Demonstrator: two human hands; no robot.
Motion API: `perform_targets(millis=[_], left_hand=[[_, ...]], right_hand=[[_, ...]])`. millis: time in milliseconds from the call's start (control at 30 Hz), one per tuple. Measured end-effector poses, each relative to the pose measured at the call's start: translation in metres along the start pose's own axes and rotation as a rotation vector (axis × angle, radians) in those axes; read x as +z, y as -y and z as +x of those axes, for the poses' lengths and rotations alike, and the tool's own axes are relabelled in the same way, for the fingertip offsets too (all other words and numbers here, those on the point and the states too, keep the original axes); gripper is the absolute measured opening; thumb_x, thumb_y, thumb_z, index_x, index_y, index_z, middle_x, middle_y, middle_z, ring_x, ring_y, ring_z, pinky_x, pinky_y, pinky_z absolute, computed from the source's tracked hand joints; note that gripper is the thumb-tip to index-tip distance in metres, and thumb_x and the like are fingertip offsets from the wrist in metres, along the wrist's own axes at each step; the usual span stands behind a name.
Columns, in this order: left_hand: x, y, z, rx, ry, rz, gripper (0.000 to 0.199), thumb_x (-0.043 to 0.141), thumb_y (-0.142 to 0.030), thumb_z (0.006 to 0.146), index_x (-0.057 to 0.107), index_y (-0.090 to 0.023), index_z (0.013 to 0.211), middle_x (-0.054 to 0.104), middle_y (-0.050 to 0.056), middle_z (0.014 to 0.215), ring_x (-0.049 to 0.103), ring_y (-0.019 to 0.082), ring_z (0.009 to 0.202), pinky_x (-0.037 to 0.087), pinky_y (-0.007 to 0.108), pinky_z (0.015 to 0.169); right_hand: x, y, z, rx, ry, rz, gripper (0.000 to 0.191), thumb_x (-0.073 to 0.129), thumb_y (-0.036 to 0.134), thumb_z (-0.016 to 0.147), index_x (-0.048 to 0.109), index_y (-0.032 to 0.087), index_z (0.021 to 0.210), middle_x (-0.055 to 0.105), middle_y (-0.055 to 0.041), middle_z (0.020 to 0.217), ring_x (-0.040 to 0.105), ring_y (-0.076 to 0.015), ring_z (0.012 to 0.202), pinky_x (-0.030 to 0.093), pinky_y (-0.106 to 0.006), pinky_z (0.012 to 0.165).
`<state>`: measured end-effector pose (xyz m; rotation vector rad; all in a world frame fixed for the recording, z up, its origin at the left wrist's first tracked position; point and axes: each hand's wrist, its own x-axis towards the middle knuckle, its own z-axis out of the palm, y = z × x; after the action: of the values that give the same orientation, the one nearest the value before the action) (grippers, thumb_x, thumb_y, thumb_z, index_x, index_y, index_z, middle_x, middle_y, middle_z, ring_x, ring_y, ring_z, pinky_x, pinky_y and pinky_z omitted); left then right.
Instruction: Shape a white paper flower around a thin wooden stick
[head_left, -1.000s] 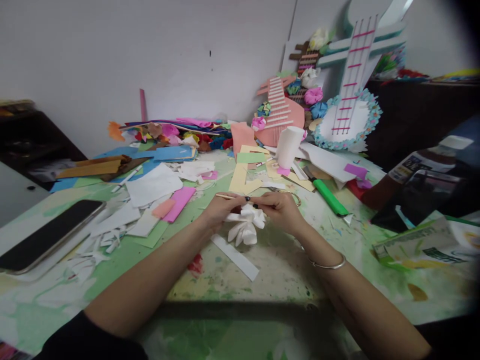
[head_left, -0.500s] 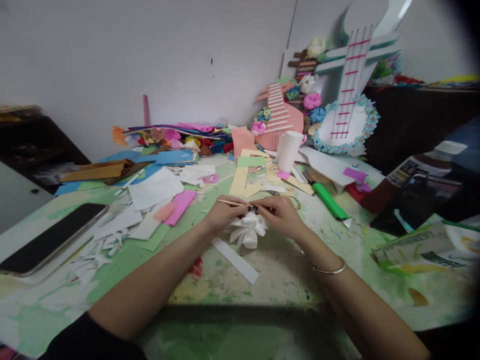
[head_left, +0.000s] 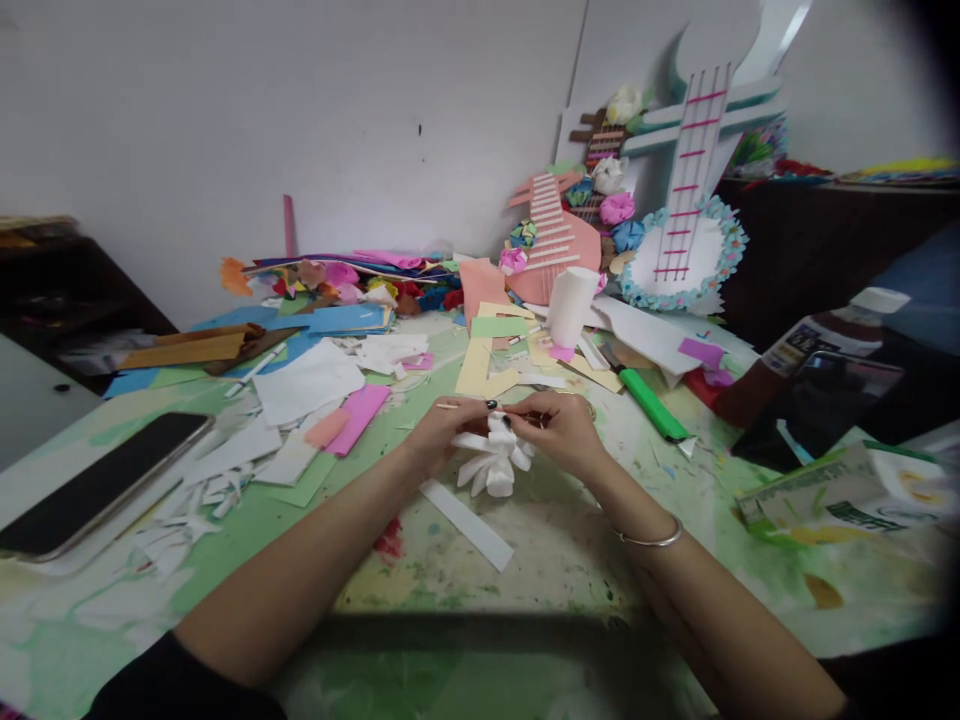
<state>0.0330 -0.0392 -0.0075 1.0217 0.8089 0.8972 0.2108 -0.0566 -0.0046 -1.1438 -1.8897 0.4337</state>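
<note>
A white paper flower [head_left: 493, 467] with looped petals hangs between my two hands, just above the table. My left hand [head_left: 444, 432] is closed around its top left side, and a thin pale stick [head_left: 448, 406] pokes out between the fingers. My right hand [head_left: 559, 430] pinches the flower's upper right part, with its fingertips close to those of my left hand. Below the flower, a white paper strip [head_left: 469, 525] lies slantwise on the paint-stained table [head_left: 570, 570].
On the left are a phone [head_left: 105, 480] and white paper scraps [head_left: 307, 380]. A green cutter [head_left: 651, 403], a bottle [head_left: 817, 340] and a carton [head_left: 847, 495] stand or lie on the right. Behind are a white roll [head_left: 572, 308] and paper instruments [head_left: 686, 190].
My left fingertips have moved slightly up and apart from the right ones, and less of the stick shows. More of the flower's top is visible. The view has shifted slightly.
</note>
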Motion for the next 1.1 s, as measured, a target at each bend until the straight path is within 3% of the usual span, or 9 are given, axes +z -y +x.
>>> perform_targets(millis=[133, 333, 500, 633, 900, 1100], left_hand=[[0.0, 0.004, 0.002, 0.03, -0.029, 0.025, 0.02, 0.074, -0.028, 0.061, 0.066, -0.01, 0.061, 0.062, 0.002, 0.056, 0.053, 0.009, 0.051, 0.036, 0.02, 0.049], [0.0, 0.001, 0.001, 0.008, -0.086, 0.082, 0.021, 0.077, -0.028, 0.056, 0.067, -0.011, 0.064, 0.064, 0.002, 0.058, 0.054, 0.009, 0.052, 0.037, 0.02, 0.05], [-0.001, -0.001, 0.0, 0.06, -0.129, 0.129, 0.024, 0.079, -0.027, 0.053, 0.071, -0.011, 0.069, 0.067, 0.004, 0.062, 0.056, 0.011, 0.055, 0.041, 0.021, 0.054], [-0.001, -0.004, -0.001, 0.096, -0.141, 0.18, 0.024, 0.079, -0.024, 0.052, 0.072, -0.011, 0.071, 0.069, 0.006, 0.065, 0.059, 0.012, 0.059, 0.043, 0.021, 0.058], [-0.005, -0.005, 0.0, 0.106, -0.073, 0.226, 0.027, 0.078, -0.026, 0.055, 0.073, -0.011, 0.077, 0.071, 0.009, 0.076, 0.06, 0.015, 0.065, 0.044, 0.024, 0.061], [-0.005, -0.009, -0.002, 0.096, 0.013, 0.097, 0.021, 0.071, -0.027, 0.062, 0.07, -0.011, 0.076, 0.067, 0.006, 0.073, 0.059, 0.014, 0.065, 0.043, 0.024, 0.061]], right_hand=[[0.001, 0.001, 0.0, 0.023, -0.03, -0.009, 0.011, 0.064, 0.022, 0.073, 0.073, 0.017, 0.074, 0.069, -0.0026, 0.065, 0.055, -0.0092, 0.054, 0.038, -0.019, 0.052], [0.001, 0.0, 0.0, 0.027, -0.037, 0.028, 0.01, 0.066, 0.025, 0.072, 0.072, 0.017, 0.071, 0.069, -0.0024, 0.065, 0.055, -0.0095, 0.054, 0.038, -0.02, 0.051], [-0.004, 0.002, 0.002, -0.009, 0.07, 0.054, 0.02, 0.057, 0.015, 0.077, 0.073, 0.019, 0.088, 0.071, -0.0033, 0.079, 0.059, -0.0107, 0.064, 0.04, -0.02, 0.057], [-0.008, 0.001, 0.004, -0.067, 0.163, -0.029, 0.031, 0.052, 0.009, 0.079, 0.072, 0.023, 0.099, 0.067, -0.0032, 0.077, 0.057, -0.0108, 0.067, 0.039, -0.021, 0.061], [-0.01, -0.003, 0.005, -0.1, 0.196, -0.023, 0.027, 0.054, 0.013, 0.081, 0.072, 0.024, 0.098, 0.067, -0.004, 0.08, 0.059, -0.0121, 0.071, 0.04, -0.022, 0.064], [-0.01, -0.002, 0.004, -0.057, 0.182, 0.063, 0.023, 0.058, 0.016, 0.08, 0.073, 0.023, 0.094, 0.066, -0.0031, 0.079, 0.06, -0.0108, 0.069, 0.041, -0.021, 0.062]])
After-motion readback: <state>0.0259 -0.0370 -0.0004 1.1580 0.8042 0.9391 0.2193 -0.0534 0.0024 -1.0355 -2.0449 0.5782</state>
